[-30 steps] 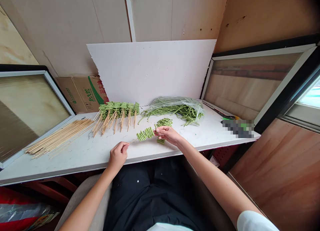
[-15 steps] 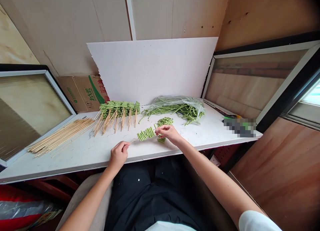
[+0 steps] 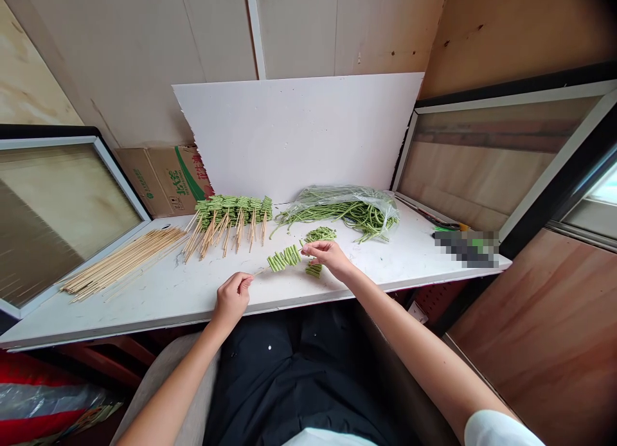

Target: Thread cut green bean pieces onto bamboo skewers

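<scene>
My left hand (image 3: 233, 298) is closed in a pinch on the bare end of a thin wooden skewer (image 3: 260, 271). Several short green bean pieces (image 3: 284, 258) are threaded side by side along this skewer, which tilts up to the right above the table. At its far end the fingers of my right hand (image 3: 325, 254) pinch a bean piece, partly hidden by the fingertips. Cut bean pieces (image 3: 321, 233) lie in a small pile just behind that hand, and more (image 3: 313, 270) lie below it.
Loaded bean skewers (image 3: 234, 209) are stacked at the back, sticks toward me. To the left lies a bundle of bare skewers (image 3: 123, 259). A clear plastic bag (image 3: 349, 195) holds long beans at the back right. A cardboard box (image 3: 161, 182) and glass-paned frames flank the white table (image 3: 168, 311).
The view has shifted slightly. Both hands keep almost the same pose on the skewer, and the threaded bean pieces look much the same.
</scene>
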A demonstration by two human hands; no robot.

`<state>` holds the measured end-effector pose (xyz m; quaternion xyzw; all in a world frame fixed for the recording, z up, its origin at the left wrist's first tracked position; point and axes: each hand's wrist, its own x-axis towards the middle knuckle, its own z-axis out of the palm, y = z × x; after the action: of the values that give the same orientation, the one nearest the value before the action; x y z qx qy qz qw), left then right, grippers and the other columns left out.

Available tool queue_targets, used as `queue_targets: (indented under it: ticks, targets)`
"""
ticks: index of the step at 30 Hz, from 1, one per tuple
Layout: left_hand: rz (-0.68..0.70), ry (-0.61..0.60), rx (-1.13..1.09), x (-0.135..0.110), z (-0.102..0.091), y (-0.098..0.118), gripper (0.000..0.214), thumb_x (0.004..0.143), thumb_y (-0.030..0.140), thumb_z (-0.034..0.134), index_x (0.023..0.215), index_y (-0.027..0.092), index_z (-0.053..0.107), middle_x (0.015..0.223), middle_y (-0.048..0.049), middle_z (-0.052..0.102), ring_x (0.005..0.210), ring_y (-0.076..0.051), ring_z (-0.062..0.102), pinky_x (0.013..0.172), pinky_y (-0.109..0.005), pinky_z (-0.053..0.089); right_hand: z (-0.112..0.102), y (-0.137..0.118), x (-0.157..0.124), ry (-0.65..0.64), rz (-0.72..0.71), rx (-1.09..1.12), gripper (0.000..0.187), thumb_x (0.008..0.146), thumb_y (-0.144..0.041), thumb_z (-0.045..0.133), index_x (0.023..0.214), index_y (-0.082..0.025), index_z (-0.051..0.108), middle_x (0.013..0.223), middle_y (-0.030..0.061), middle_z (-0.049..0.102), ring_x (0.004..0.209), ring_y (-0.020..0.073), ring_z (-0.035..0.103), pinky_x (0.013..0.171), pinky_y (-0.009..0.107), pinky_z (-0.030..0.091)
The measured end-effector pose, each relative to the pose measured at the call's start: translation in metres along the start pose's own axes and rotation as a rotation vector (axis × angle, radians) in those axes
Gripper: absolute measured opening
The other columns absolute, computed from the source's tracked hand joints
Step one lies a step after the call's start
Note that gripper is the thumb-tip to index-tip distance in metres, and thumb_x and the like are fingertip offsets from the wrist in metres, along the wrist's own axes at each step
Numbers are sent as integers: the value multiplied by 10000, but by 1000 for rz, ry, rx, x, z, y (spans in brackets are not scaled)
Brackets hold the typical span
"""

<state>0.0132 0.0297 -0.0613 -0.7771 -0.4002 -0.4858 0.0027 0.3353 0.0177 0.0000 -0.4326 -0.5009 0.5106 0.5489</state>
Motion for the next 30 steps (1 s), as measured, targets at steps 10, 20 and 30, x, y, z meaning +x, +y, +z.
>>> queue_targets:
  ticks: [10, 20, 30]
  targets:
    - [28, 1, 2, -1, -1, -1, 241, 1022, 221, 523, 857, 205, 699, 775, -31, 746, 691, -175, 698, 679, -266, 515, 16, 24, 2, 142, -39, 65, 392, 668, -546, 929, 825, -203, 822, 975, 86, 784, 882, 209, 667, 666, 293, 494]
    - [-37, 30, -21, -2, -1, -4, 241, 1022, 278, 552, 866, 195, 716, 771, -25, 758, 688, -170, 705, 680, -260, 518, 19, 15, 0, 88, -85, 15, 396, 741, -591, 870, 864, -217, 829, 981, 72, 784, 908, 212, 652, 666, 291, 455]
    - [-2, 53, -16, -1, -1, -3, 233, 1000, 237, 555, 840, 195, 721, 750, -20, 753, 678, -169, 707, 665, -257, 510, 27, 19, -3, 142, -126, 23, 413, 720, -622, 869, 855, -234, 830, 952, 56, 774, 784, 178, 612, 658, 304, 448]
